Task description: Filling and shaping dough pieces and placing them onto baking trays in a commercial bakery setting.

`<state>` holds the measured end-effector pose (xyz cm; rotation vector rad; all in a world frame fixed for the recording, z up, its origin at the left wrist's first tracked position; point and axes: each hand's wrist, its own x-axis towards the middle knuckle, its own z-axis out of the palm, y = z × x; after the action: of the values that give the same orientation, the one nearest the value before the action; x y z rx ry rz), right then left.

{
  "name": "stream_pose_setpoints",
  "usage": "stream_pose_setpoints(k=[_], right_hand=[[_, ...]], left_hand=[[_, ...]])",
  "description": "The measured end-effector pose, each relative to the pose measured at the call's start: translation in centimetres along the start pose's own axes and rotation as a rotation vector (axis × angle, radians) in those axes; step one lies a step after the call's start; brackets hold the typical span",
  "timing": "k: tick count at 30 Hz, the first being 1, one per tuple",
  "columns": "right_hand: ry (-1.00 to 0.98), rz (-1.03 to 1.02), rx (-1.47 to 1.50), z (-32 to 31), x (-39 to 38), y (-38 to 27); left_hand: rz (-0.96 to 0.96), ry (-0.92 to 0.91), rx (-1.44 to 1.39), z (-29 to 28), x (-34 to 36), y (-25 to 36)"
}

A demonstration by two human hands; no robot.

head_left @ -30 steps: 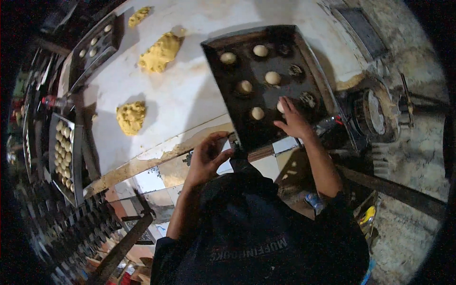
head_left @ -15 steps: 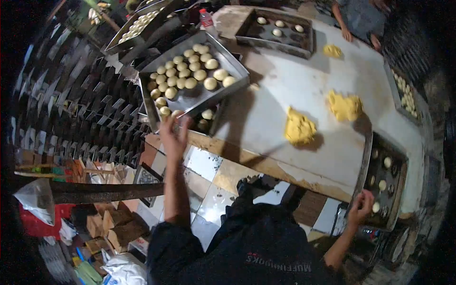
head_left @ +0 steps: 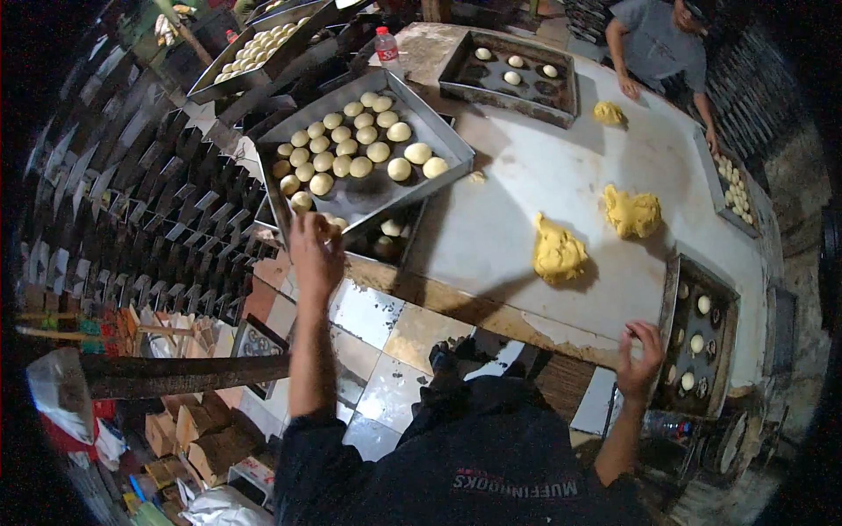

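A metal tray (head_left: 367, 213) at the left holds rows of pale round dough balls (head_left: 360, 167). Over its near corner, my left hand (head_left: 316, 256) reaches in with its fingers bent down and drawn together beside the dough balls there. What sits under those fingertips is hidden. At the table's near edge on the right, my right hand (head_left: 638, 361) is raised with curved fingers apart and nothing visible in it. Beside it lies a dark baking tray (head_left: 674, 329) with several dough balls spaced out. Two lumps of yellow dough or filling, one nearer (head_left: 559, 252) and one farther (head_left: 633, 213), rest on the table.
The pale worktop (head_left: 491, 237) carries another dark tray (head_left: 447, 86) at the back and a smaller yellow lump (head_left: 609, 113). A co-worker (head_left: 658, 53) stands at the far right, with a hand at a filled tray (head_left: 745, 226). A bottle (head_left: 387, 51) stands far left.
My left hand has moved slightly down and left, its fingers drawing together at the tray's corner. My right hand has moved left and up from the baking tray's edge. The co-worker's arm reaches to the far-right tray.
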<state>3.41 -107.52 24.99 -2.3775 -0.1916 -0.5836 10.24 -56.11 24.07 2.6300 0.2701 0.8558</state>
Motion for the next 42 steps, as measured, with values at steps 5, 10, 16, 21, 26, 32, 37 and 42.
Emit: stream_pose_setpoints(k=[5,10,16,21,26,32,37,42], right_hand=[[-0.515,0.035,0.502,4.0,0.8,-3.7],[-0.359,0.054,0.900,0.4,1.2,-4.4],[-0.201,-0.193,0.767,-3.8,-0.4,-4.9],[-0.101,-0.005,0.714,-4.2,-3.9,-6.9],[0.018,-0.088,0.679,3.5,-5.2,-8.8],[-0.148,-0.184,0.624,10.5,-7.0,-13.5],[-0.286,-0.042,0.847,12.1,-7.5,-13.7],[-0.397,0.116,0.244,12.4,-4.4,-2.0]], left_hand=[[-0.048,-0.221,-0.938,1.5,-9.7,19.4],[0.078,-0.481,-1.146,0.4,-14.3,29.4],[-0.343,-0.343,-1.180,-1.2,-17.7,33.2],[-0.046,-0.204,-1.336,-1.9,-21.7,34.2],[-0.310,-0.509,-1.155,-5.0,-21.9,30.6],[-0.894,-0.342,-1.629,-5.7,-24.5,20.0],[-1.205,-0.333,-1.720,-5.8,-25.8,19.0],[-0.887,-0.474,-1.951,-5.2,-22.5,16.1]])
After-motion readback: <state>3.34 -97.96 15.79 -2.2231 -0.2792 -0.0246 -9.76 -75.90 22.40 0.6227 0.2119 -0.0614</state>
